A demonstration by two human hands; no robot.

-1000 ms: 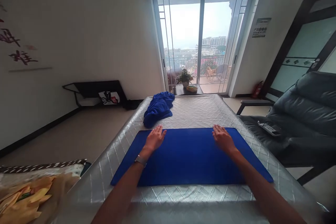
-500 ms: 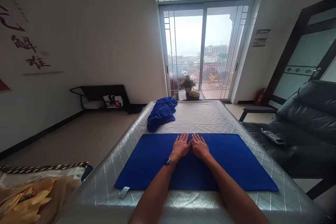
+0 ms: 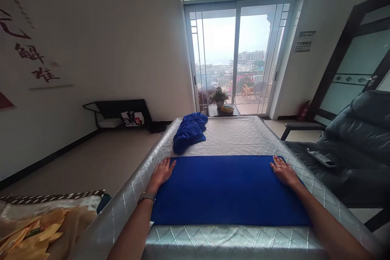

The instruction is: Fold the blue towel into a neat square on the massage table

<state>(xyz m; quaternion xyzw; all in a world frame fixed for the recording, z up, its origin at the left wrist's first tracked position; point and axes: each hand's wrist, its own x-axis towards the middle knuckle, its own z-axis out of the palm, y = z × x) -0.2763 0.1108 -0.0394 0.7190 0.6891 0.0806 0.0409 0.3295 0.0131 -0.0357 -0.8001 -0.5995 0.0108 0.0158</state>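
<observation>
A blue towel (image 3: 227,189) lies spread flat on a silver quilted mattress (image 3: 240,136). My left hand (image 3: 161,172) rests flat with fingers stretched out at the towel's far left corner, a watch on its wrist. At the towel's far right corner my right hand (image 3: 283,170) lies flat, fingers extended too. Neither hand holds anything. Beyond the flat towel, a second blue towel (image 3: 189,131) sits crumpled in a heap on the mattress's far left side.
A dark reclining chair (image 3: 353,142) with a remote (image 3: 323,158) on it stands to the right. A patterned cushion (image 3: 39,227) is at the lower left. Sliding glass doors (image 3: 236,55), a potted plant (image 3: 219,96) and a low black stand (image 3: 118,110) are at the back.
My hands went from apart to touching at the towel's middle, then slid outward to its far corners. The towel now looks narrower and smoother.
</observation>
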